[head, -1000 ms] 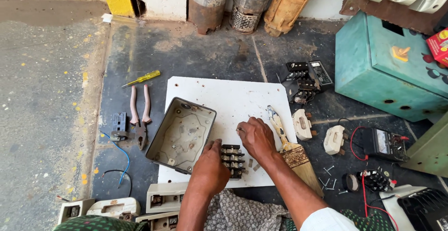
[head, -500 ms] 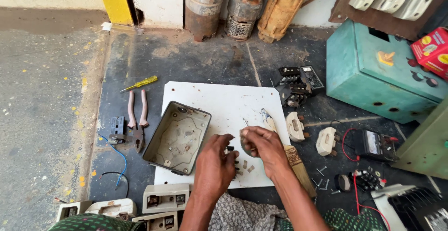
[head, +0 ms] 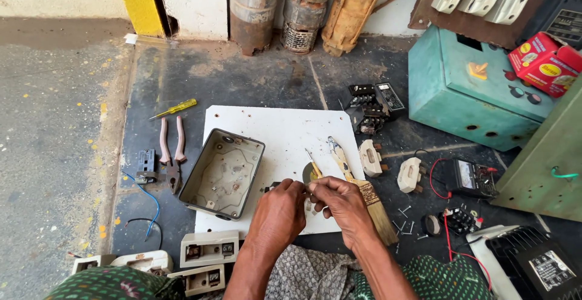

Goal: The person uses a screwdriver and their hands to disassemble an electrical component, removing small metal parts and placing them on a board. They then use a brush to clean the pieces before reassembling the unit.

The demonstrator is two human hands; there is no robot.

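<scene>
**Red cartons at the edge, both hands shut on a small part over the white board**

Red and yellow, two small cartons (head: 544, 62) sit at the upper right on top of a teal metal cabinet (head: 467, 100), whose sloping face carries a small orange sticker. Lower right we see a black unit with a pale rectangular label (head: 542, 266).

We hold both hands close together over the near edge of the white board (head: 279, 127) that lies on the floor. Our left hand (head: 277, 210) is curled, fingertips pinching a small dark part (head: 306, 179) from the left. Our right hand (head: 339, 202) is clenched around a yellow-handled screwdriver (head: 314, 165), whose shaft rises up and left from the fist, beside the dark part. The part is largely hidden by our fingers, so we cannot tell its shape.

Just left of the hands an open grey metal box (head: 222, 173) rests on the board, tilted. A paintbrush (head: 364, 200) lies just right of the right hand, partly under the wrist. Further left on the dark floor lie pink-handled pliers (head: 171, 154) and another yellow screwdriver (head: 174, 108). To the right sit two white ceramic fuse holders (head: 391, 166) and a meter with red leads (head: 470, 177).
</scene>
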